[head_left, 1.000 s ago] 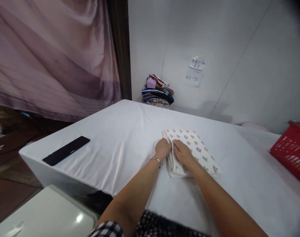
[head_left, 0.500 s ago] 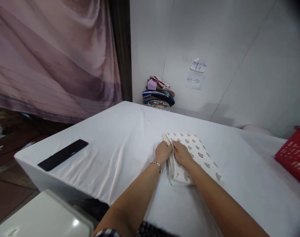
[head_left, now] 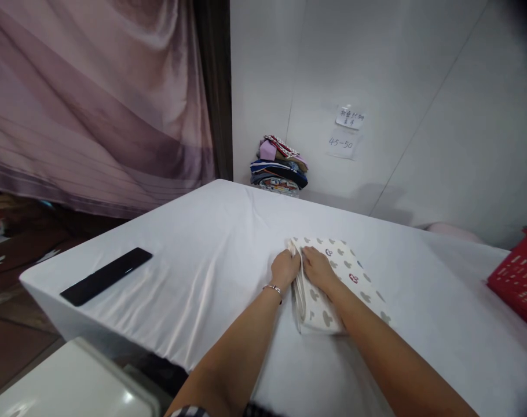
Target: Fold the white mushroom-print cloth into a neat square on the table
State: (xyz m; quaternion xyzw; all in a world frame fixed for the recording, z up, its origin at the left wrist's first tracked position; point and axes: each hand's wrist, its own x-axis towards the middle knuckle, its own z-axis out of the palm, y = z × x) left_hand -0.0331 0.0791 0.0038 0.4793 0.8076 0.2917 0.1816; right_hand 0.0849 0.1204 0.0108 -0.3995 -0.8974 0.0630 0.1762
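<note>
A folded white cloth (head_left: 354,295) printed with grey mouse-head shapes and a few coloured ones lies on the white-covered table (head_left: 180,255). Its layered folds stand up a little along the left edge. My left hand (head_left: 285,268), with a bracelet at the wrist, is closed on that left edge. My right hand (head_left: 318,267) rests on top of the cloth just beside it, fingers curled and gripping the folds from the right. The fingertips of both hands are partly hidden in the fabric.
A stack of folded fabrics (head_left: 278,165) stands at the table's far edge by the wall. A black flat object (head_left: 107,277) lies at left. There is a red basket (head_left: 518,278) at right, a white surface (head_left: 72,382) at lower left and a curtain (head_left: 94,104) behind.
Both hands keep hold of the left edge of the cloth and have barely moved. The whole view has shifted slightly.
</note>
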